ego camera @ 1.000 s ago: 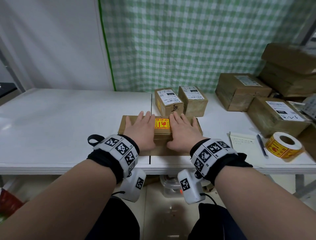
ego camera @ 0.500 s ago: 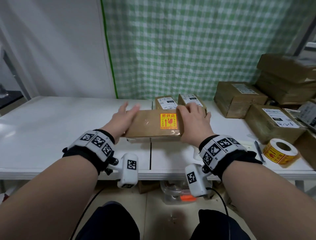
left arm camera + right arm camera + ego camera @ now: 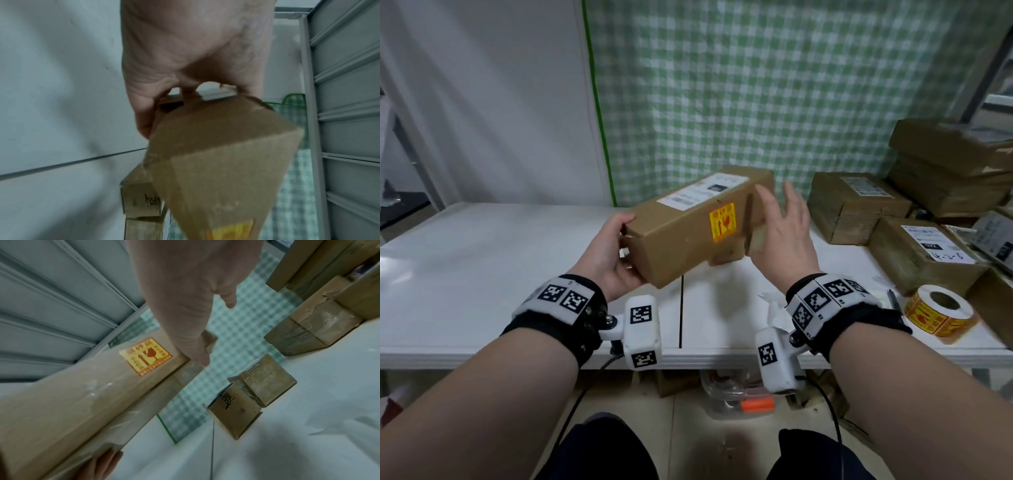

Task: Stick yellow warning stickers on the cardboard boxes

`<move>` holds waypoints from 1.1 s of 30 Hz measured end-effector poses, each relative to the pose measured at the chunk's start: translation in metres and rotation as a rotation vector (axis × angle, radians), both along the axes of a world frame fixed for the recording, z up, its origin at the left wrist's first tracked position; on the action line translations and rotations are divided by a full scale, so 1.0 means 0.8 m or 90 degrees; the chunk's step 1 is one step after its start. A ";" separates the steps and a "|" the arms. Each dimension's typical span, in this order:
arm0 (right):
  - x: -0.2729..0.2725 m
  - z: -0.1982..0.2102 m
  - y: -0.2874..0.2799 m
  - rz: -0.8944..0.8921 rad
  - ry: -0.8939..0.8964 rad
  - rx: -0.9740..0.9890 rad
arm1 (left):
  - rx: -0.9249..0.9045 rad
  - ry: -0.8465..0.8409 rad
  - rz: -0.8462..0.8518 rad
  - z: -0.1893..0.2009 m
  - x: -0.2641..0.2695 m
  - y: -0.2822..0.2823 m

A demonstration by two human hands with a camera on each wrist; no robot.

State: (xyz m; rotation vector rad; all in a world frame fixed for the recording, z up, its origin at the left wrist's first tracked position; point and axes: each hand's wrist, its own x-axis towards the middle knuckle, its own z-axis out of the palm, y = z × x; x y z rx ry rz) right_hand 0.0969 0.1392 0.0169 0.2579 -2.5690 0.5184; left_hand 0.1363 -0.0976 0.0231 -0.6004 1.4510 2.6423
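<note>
I hold a long cardboard box (image 3: pixel 681 240) tilted in the air over the white table (image 3: pixel 482 274). A yellow warning sticker (image 3: pixel 722 221) is stuck on the box's side near the right end, and is also plain on that side in the right wrist view (image 3: pixel 146 356). A white shipping label (image 3: pixel 702 190) is on its upper face. My left hand (image 3: pixel 616 250) grips the box's near left end (image 3: pixel 216 146). My right hand (image 3: pixel 780 222) is open with straight fingers at the right end, one fingertip (image 3: pixel 202 360) against the box's edge. The sticker roll (image 3: pixel 938 313) lies at the right.
Two small boxes (image 3: pixel 265 379) (image 3: pixel 234 410) stand on the table behind the held box. Larger labelled boxes (image 3: pixel 856 205) (image 3: pixel 924 253) and a stack (image 3: pixel 955 154) crowd the right side. A green checked curtain (image 3: pixel 756 102) hangs behind. The table's left half is bare.
The box rose off the table and turned, its label face now up. My left hand took hold of its left end, and my right hand let go of the box and opened.
</note>
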 end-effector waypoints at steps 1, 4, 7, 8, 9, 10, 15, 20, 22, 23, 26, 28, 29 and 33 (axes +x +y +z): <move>0.000 0.000 0.000 0.001 -0.021 -0.006 | 0.028 0.012 0.031 -0.001 -0.002 0.001; 0.001 -0.004 -0.002 0.002 -0.091 -0.008 | 0.058 0.026 0.080 -0.008 -0.010 0.000; 0.000 -0.011 -0.003 -0.002 -0.224 -0.035 | 0.018 0.009 0.078 -0.021 -0.019 -0.001; -0.002 -0.014 -0.003 -0.003 -0.265 -0.039 | 0.011 -0.001 0.071 -0.026 -0.021 -0.001; -0.005 -0.018 -0.003 -0.005 -0.299 -0.035 | 0.009 -0.012 0.064 -0.031 -0.023 0.000; -0.008 -0.023 -0.003 -0.009 -0.328 -0.028 | 0.007 -0.023 0.059 -0.036 -0.025 0.001; -0.026 -0.041 0.000 -0.017 -0.407 -0.025 | -0.016 -0.079 0.024 -0.060 -0.046 0.019; -0.048 -0.055 0.001 -0.011 -0.430 -0.028 | -0.020 -0.099 0.007 -0.073 -0.081 0.035; -0.056 -0.060 0.003 -0.012 -0.433 -0.031 | -0.034 -0.095 -0.004 -0.074 -0.097 0.039; -0.061 -0.062 0.004 -0.012 -0.434 -0.033 | -0.040 -0.095 -0.010 -0.075 -0.104 0.040; -0.073 -0.065 0.007 -0.019 -0.443 -0.036 | -0.048 -0.097 -0.007 -0.077 -0.125 0.041; -0.080 -0.067 0.007 -0.021 -0.442 -0.040 | -0.061 -0.102 0.002 -0.079 -0.137 0.039; -0.083 -0.069 0.008 -0.021 -0.443 -0.043 | -0.071 -0.107 0.005 -0.080 -0.141 0.039; -0.085 -0.075 0.007 -0.021 -0.448 -0.056 | -0.115 -0.120 0.006 -0.081 -0.152 0.038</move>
